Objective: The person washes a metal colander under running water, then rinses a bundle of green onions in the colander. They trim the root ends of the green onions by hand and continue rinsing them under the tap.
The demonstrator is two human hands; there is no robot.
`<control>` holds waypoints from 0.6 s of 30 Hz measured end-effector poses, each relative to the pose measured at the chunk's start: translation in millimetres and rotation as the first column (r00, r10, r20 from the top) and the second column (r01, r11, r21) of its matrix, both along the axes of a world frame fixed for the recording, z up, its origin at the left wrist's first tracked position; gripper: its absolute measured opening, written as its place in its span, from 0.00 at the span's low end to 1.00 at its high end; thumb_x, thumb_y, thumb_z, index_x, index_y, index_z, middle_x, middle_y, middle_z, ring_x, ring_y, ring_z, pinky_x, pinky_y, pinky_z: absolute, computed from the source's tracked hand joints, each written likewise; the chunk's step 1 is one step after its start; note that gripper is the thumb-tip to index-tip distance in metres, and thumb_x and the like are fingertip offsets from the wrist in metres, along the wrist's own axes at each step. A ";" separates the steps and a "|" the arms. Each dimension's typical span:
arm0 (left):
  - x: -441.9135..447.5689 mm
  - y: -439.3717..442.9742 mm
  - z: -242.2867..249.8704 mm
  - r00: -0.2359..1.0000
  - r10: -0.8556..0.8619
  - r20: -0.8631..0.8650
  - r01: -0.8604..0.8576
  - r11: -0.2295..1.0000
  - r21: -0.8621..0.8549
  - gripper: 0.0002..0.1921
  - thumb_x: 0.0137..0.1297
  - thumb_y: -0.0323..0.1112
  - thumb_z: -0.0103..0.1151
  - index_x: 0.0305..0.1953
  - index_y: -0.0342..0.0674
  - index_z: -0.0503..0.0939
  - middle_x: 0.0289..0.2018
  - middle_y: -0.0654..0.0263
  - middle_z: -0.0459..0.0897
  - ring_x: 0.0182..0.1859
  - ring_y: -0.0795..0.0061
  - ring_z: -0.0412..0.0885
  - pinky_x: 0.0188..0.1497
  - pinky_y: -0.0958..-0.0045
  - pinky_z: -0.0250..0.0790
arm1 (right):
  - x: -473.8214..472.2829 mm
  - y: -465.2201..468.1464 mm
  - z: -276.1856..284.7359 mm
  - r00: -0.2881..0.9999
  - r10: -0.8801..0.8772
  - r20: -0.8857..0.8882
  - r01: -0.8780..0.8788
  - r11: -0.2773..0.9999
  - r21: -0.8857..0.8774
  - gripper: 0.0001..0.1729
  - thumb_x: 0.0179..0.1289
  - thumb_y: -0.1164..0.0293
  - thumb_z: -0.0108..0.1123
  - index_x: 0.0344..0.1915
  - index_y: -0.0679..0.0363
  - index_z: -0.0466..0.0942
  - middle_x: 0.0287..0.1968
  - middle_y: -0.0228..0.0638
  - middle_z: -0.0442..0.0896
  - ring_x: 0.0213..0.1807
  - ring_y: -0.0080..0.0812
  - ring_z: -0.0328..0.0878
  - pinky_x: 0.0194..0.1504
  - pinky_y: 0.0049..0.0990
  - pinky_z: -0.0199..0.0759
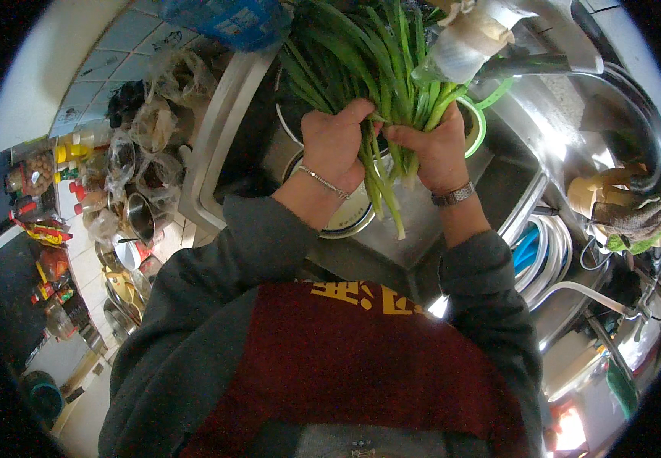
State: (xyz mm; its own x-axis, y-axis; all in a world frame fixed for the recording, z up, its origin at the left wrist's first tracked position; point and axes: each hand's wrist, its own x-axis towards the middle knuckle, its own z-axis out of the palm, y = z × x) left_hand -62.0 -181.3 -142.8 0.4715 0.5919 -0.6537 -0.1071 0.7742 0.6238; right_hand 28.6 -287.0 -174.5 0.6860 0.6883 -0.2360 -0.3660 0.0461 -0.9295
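A bunch of scallions (359, 51) hangs over a stainless steel sink (422, 229). Its leaves point away from me and the pale stalk ends towards me. My left hand (333, 134), with a bracelet on the wrist, grips the left part of the bunch. My right hand (439, 149), wearing a metal watch, grips the right part. The two hands are close together, with stalks hanging between them. Below them in the sink is a round pale bowl (344, 220) with a dark rim line, partly hidden by my left wrist. A green-rimmed container (482, 129) shows behind my right hand.
A tap spout wrapped in cloth and plastic (468, 48) reaches over the scallions from the upper right. A blue plastic bag (233, 23) is at the top. Coiled hose (553, 257) and work gloves (622, 200) lie right; a metal pot (141, 217) and bags stand left.
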 end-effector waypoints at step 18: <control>-7.3 2.1 -5.6 0.999 -0.002 0.036 0.005 0.998 -0.070 0.10 0.64 0.31 0.64 0.46 0.43 0.79 0.37 0.71 0.83 0.33 0.78 0.78 0.32 0.78 0.72 | -2.5 0.7 2.0 0.989 -0.039 -0.141 0.058 0.989 0.134 0.37 0.44 0.89 0.70 0.56 0.64 0.67 0.50 0.39 0.83 0.50 0.34 0.82 0.53 0.32 0.78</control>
